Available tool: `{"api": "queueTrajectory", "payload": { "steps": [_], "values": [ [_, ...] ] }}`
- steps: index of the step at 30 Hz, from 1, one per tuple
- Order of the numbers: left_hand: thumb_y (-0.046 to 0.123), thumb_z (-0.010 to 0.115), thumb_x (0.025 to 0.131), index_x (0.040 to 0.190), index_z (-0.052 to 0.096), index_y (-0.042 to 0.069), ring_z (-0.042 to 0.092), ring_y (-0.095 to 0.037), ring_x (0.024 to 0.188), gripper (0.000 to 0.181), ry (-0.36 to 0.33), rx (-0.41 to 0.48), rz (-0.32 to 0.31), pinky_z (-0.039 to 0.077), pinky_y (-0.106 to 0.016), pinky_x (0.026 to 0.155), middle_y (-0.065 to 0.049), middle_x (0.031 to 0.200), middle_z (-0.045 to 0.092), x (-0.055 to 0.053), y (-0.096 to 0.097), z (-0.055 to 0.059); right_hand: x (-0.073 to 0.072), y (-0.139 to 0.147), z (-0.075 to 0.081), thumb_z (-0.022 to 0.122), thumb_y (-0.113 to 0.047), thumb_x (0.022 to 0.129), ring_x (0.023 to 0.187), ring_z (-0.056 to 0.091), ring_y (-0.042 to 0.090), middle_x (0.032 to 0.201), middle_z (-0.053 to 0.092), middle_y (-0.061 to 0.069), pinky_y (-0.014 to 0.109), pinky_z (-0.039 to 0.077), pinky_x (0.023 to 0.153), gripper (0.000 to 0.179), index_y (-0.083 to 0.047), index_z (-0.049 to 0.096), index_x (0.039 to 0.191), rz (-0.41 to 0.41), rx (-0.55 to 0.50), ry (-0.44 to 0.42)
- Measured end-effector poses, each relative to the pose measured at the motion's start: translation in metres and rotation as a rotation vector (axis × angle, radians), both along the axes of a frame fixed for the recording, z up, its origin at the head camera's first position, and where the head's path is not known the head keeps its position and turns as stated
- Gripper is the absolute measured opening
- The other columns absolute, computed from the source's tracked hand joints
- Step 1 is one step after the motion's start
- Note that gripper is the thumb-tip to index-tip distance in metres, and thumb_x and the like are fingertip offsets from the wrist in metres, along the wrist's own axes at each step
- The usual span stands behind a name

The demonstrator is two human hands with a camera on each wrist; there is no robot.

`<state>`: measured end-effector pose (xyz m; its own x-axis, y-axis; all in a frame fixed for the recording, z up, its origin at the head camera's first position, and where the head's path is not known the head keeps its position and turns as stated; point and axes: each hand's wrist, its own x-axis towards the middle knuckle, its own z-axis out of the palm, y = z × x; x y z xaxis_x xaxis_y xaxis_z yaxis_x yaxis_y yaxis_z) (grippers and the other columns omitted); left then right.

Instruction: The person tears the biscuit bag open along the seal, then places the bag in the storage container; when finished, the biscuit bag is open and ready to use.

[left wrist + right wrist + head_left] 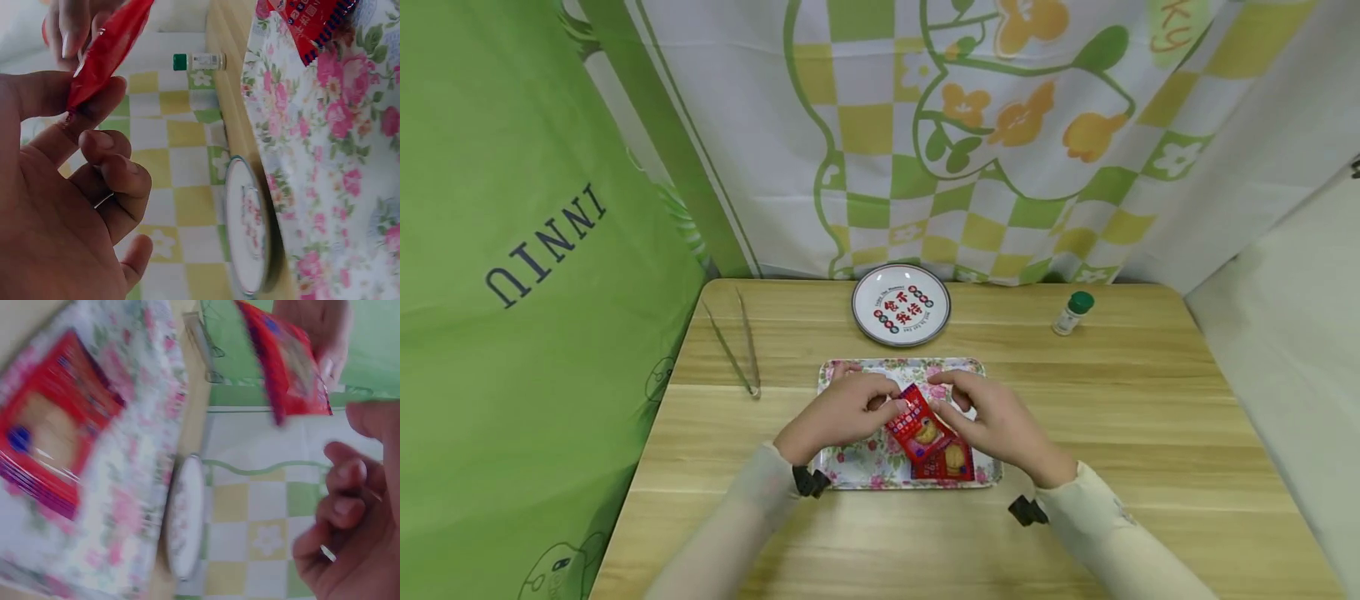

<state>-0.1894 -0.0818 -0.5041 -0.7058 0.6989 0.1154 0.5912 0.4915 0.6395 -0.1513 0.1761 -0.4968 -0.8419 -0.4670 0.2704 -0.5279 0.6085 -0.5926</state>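
My left hand (848,410) pinches a red biscuit packet (923,431) by one end between thumb and index finger, holding it above the floral tray (857,477). In the left wrist view, that packet (107,56) is seen nearly edge-on, with the other fingers loosely bent. My right hand (1000,423) hovers at the packet's right side with relaxed fingers; the right wrist view shows a gap between its thumb and the packet (292,362). A second red biscuit packet (957,462) lies flat on the tray, partly covered by the held one in the head view.
Behind the tray, a white plate (887,292) with red characters stands on the wooden table (1112,517). Metal tongs (750,350) lie at the left. A small green-capped bottle (1072,313) is at the back right. Patterned cloth (917,125) hangs along the table's rear edge.
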Motion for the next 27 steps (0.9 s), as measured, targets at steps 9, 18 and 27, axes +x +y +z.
{"api": "queueTrajectory", "payload": {
  "steps": [9,18,27],
  "values": [
    [0.037,0.06,0.097,0.092,0.071,0.029,0.047,-0.006,0.072,0.014,0.212,-0.16,0.009,0.024,-0.055,0.106,0.012,0.075,0.05,0.006,0.012,0.011,-0.012,-0.007,0.019,0.066,-0.023,0.098,0.065,0.051,0.011,0.08,0.054,-0.017,0.026,0.042,0.056,0.003,-0.023,0.067,0.096,0.145,0.09,0.048],
    [0.038,0.061,0.101,0.102,0.081,0.024,0.047,-0.007,0.081,0.024,0.256,-0.061,0.016,0.024,-0.053,0.105,0.008,0.085,0.051,0.006,0.012,0.003,-0.011,-0.003,0.012,0.065,-0.022,0.098,0.062,0.047,0.014,0.075,0.05,-0.015,0.027,0.041,0.055,0.006,-0.022,0.07,0.095,0.122,0.006,0.034],
    [0.031,0.061,0.1,0.091,0.078,0.026,0.048,-0.009,0.084,0.02,0.407,-0.108,-0.031,0.029,-0.057,0.104,0.012,0.085,0.047,0.005,0.018,0.002,-0.012,-0.006,0.015,0.066,-0.02,0.095,0.062,0.048,0.008,0.074,0.052,-0.016,0.027,0.042,0.055,0.007,-0.024,0.065,0.09,0.153,0.132,0.046]
  ]
}}
